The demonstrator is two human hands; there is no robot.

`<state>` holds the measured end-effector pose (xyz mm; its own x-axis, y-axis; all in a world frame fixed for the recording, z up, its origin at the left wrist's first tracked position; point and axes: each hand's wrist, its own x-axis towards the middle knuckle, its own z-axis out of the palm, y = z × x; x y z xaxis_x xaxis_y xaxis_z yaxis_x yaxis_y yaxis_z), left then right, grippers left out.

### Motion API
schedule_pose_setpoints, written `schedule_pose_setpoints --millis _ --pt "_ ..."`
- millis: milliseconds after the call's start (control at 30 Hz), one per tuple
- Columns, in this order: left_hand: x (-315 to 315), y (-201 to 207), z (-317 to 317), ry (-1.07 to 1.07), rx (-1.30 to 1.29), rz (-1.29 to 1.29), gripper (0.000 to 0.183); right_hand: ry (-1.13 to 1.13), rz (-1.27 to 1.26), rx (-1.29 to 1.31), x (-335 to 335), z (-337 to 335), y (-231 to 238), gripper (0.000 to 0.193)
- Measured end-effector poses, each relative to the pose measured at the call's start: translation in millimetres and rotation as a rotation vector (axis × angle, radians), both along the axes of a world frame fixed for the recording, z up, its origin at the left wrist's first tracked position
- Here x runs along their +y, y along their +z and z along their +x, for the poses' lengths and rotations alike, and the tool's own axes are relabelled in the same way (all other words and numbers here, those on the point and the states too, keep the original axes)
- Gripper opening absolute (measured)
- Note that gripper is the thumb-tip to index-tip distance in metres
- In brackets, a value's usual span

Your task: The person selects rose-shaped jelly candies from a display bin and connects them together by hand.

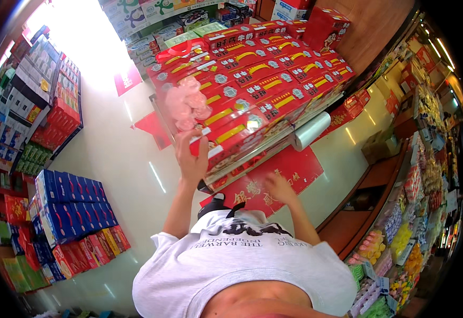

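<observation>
A broad block of glossy red cardboard cartons with yellow bands [266, 79] fills the top of a pale-edged display stand [245, 161], and the person's left hand [191, 158] is at its near left corner, thumb apart from the bent fingers; whether they grip the carton there cannot be told. The right hand [280, 189] hangs in front of the block, blurred, fingers loosely extended and seemingly holding nothing. A bundle of rounded, translucent pink pieces [188, 103] lies over the block's left edge, just beyond the left hand, covering part of the cartons beneath. A silvery, film-like roll [312, 131] juts out below the block's right front side. Well to the left of the block, a stack of dark blue boxes with red handles [75, 206] stands behind a row of red and orange packages [91, 252], and packed shelving [46, 95] rises farther up. To the block's right are a brown wooden counter [372, 180], brown cardboard boxes [382, 147] and bins of colourful wrapped goods [401, 244]. Below the block's front, a red printed mat [300, 167] covers part of the shiny pale floor [136, 185], which reflects strip lights.
</observation>
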<state>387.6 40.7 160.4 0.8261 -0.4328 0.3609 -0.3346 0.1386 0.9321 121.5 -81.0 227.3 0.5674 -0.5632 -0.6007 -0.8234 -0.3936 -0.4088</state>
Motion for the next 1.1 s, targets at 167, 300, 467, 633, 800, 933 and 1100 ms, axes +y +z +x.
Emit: schedule_pose_setpoints --millis 167,300,467,633,800,933,1100 --pt "-35.0 -18.9 79.1 0.206 -0.081 0.225 0.052 -0.091 0.102 -0.529 -7.6 178.4 17.3 0.034" --pt "-45.5 -37.0 105.5 0.102 -0.017 0.389 0.060 0.004 0.029 -0.663 10.5 251.3 3.0 0.041" --pt "-40.9 -50.1 115.0 0.083 -0.094 0.257 0.042 0.037 0.020 -0.774 26.4 281.8 -11.6 0.041" --pt "-33.8 -40.6 93.5 0.097 -0.087 -0.117 0.030 -0.065 -0.037 -0.819 26.5 270.9 -9.1 0.048" --pt "-7.3 -7.5 44.3 -0.338 -0.037 -0.277 0.036 -0.046 -0.110 -0.855 34.3 228.7 16.8 0.052" --pt "-1.3 7.4 5.2 -0.566 0.018 -0.237 0.049 -0.271 -0.011 -0.788 54.9 174.1 31.9 0.044" --pt "-19.0 14.3 -38.0 -0.886 0.043 -0.181 0.050 -0.439 -0.221 -0.669 60.2 113.6 51.0 0.040"
